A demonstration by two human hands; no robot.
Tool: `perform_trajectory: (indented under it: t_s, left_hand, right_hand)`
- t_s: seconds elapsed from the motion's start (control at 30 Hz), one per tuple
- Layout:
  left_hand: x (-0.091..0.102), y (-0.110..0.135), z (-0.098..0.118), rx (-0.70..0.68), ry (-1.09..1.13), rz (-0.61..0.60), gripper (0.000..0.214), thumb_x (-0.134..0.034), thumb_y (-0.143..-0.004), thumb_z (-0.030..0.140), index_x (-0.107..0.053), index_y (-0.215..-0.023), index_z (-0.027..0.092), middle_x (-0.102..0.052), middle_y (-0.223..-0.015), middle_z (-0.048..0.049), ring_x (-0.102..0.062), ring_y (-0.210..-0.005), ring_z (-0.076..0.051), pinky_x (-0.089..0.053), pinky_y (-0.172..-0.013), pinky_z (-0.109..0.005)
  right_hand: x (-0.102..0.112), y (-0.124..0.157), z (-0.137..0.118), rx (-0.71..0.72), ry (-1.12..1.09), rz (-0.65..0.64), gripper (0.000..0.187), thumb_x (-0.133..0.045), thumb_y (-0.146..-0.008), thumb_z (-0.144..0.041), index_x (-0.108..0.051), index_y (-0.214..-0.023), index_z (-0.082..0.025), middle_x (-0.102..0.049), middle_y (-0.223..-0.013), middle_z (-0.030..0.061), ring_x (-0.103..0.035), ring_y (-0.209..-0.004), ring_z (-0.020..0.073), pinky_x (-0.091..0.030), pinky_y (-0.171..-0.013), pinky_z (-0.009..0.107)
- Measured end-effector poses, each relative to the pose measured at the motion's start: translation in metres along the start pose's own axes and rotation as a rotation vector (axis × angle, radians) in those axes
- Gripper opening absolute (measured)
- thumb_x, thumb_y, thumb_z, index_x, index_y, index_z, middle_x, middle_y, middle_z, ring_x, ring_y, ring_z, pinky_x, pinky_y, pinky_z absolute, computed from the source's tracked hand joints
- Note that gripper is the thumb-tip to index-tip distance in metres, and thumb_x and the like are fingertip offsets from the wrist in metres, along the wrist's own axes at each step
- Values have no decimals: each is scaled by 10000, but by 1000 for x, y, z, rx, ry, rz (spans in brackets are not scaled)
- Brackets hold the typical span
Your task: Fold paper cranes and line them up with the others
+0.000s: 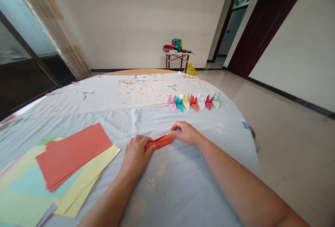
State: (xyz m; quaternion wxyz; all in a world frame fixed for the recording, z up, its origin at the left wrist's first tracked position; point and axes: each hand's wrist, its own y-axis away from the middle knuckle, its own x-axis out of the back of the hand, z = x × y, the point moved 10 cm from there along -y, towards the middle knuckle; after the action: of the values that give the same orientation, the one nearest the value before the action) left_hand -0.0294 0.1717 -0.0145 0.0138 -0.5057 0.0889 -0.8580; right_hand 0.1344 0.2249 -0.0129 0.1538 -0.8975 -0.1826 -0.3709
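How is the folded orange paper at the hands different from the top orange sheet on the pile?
The folded paper is narrow, but the top sheet is wide. The folded paper is creased, while the top sheet lies flat. The left hand is on the folded paper; the top sheet is untouched. Both are orange-red.

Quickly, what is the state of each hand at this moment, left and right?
Left hand: closed, holding the narrow folded orange-red paper strip at its left end.
Right hand: curled at the strip's right end; whether it pinches cannot be told.
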Motion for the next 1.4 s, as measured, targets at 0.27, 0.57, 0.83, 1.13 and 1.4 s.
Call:
perform_trajectory:
  t_s: [0.27,0.57,0.83,1.13,1.4]
  left_hand:
    - [8,1,-15,237,511,94,229,-507,-748,419,-502,-775,191,-589,-600,22,-547,-555,-142,-401,-543,-251]
    - [-24,8,-1,317,995,5,322,-638,-650,435,-489,-755,170,-620,-595,15,-549,-513,-109,-382,-488,-198]
    - [-22,6,29,145,1016,-215,338,-573,-742,398,-596,-952,133,-677,-888,-77,-613,-733,-176,-459,-601,-245]
    - [-30,9,20,234,1151,-242,333,-548,-762,360,-607,-990,125,-694,-866,-84,-639,-791,-203,-494,-694,-298]
    - [-23,4,12,207,1062,-124,348,-546,-755,377,-623,-992,133,-708,-836,-62,-650,-741,-197,-501,-704,-302]
  right_hand:
    - [0,1,-5,16,-244,127,676,-663,-681,-456,-404,-1244,-188,-532,-1142,100,-500,-1020,190,-399,-868,342]
    - [-41,0,-11,-159,-779,-37,285,-588,-749,-385,-560,-889,-138,-634,-779,35,-594,-631,117,-439,-581,242]
    - [-39,2,-17,-139,-858,-15,175,-595,-734,-309,-583,-788,-143,-590,-680,-16,-526,-579,87,-433,-575,230]
    - [-28,2,-19,-56,-681,63,143,-550,-770,-276,-592,-806,-143,-605,-709,-2,-538,-627,98,-433,-614,231]
    - [-24,6,-28,-3,-570,93,152,-592,-746,-285,-607,-823,-155,-633,-735,3,-557,-648,104,-447,-634,232]
